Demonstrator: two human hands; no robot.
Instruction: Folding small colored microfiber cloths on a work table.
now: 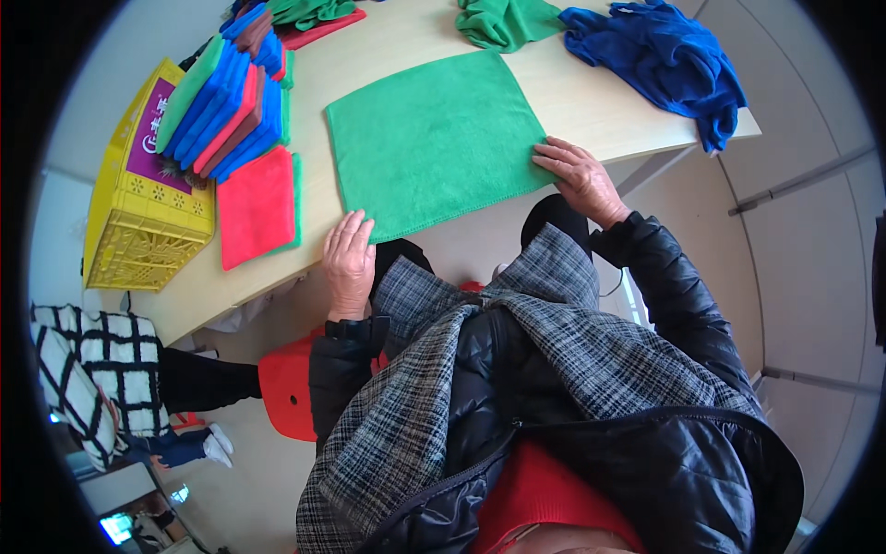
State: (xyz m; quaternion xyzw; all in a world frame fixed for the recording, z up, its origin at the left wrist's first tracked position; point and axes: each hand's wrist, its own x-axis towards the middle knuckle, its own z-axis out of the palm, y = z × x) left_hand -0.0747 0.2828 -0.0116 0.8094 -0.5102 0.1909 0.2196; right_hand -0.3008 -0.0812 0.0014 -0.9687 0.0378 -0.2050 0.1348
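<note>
A square green cloth (434, 148) lies spread flat on the table, its near edge along the table's front edge. My left hand (349, 263) is at the cloth's near left corner, fingers stretched out and laid against it. At the near right corner, my right hand (586, 183) rests its extended fingers on the cloth's side edge. Neither thumb shows clearly. To the left of the cloth, a red folded cloth (257, 208) sits over a green one.
A leaning row of folded blue, red, brown and green cloths (226, 111) stands beside a yellow plastic crate (152, 231). Crumpled green (508, 23) and blue cloths (660, 60) lie at the back of the table (609, 125). A red chair (288, 392) and another person (120, 369) are at the left.
</note>
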